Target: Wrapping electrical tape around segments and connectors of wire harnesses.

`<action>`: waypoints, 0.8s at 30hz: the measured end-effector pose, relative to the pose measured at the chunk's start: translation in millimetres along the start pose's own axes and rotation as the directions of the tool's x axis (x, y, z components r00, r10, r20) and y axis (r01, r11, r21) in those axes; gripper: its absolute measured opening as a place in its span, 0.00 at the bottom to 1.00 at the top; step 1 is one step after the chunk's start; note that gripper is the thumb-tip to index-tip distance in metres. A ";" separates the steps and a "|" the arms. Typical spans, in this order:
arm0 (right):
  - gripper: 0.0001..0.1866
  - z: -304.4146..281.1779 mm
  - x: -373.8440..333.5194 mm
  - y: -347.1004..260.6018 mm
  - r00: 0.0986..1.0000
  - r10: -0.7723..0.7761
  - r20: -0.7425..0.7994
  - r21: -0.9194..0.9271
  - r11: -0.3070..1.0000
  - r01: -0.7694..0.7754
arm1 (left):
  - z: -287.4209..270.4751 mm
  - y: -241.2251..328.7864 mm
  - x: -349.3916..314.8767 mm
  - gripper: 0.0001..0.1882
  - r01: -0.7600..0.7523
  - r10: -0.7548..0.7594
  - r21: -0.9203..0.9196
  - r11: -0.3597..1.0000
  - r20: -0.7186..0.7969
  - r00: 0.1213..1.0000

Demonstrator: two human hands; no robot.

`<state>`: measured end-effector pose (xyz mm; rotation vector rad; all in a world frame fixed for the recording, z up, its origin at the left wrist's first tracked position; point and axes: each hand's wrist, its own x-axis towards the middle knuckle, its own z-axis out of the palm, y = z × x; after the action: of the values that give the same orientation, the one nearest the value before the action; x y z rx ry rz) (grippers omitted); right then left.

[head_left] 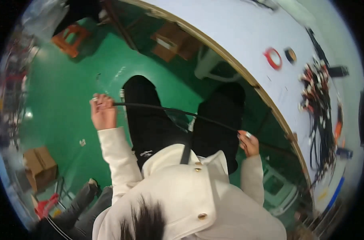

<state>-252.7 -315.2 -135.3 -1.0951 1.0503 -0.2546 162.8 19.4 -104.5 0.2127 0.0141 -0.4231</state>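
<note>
A long black cable (170, 108) stretches across above my lap, bowed slightly upward. My left hand (104, 114) is closed on its left end, out over the green floor. At the other end, my right hand (249, 144) pinches the cable close to the table's edge. Small whitish bits show at the fingers of both hands, but blur hides whether they are connectors on the cable. Black trousers (144, 116) lie under the cable's span.
The white table (242, 28) runs along the right. On it lie a red tape roll (273, 59), a dark tape roll (290, 55) and a heap of black cables with pale connectors (316, 92). Cardboard boxes (40, 168), an orange stool (71, 40) and another person's legs (84, 204) occupy the floor.
</note>
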 end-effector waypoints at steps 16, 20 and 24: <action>0.12 -70.0 19.1 35.2 0.960 -0.272 0.072 -0.356 0.892 0.279 | -69.6 32.0 -4.0 0.09 -0.226 0.153 -0.172 0.959 -0.358 0.921; 0.13 -76.4 35.3 35.0 0.855 -0.483 0.191 -0.718 0.525 0.457 | -59.7 11.3 7.8 0.15 -0.354 0.370 0.117 0.928 -0.405 0.836; 0.12 -34.1 34.8 -17.9 0.834 -0.524 0.174 -0.683 0.546 0.485 | -15.6 27.0 9.4 0.13 -0.367 0.334 -0.096 0.925 -0.251 0.909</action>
<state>-256.2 -366.5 -142.4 -2.1318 0.8540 -0.3535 182.8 42.9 -114.9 0.1189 0.2308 -0.0334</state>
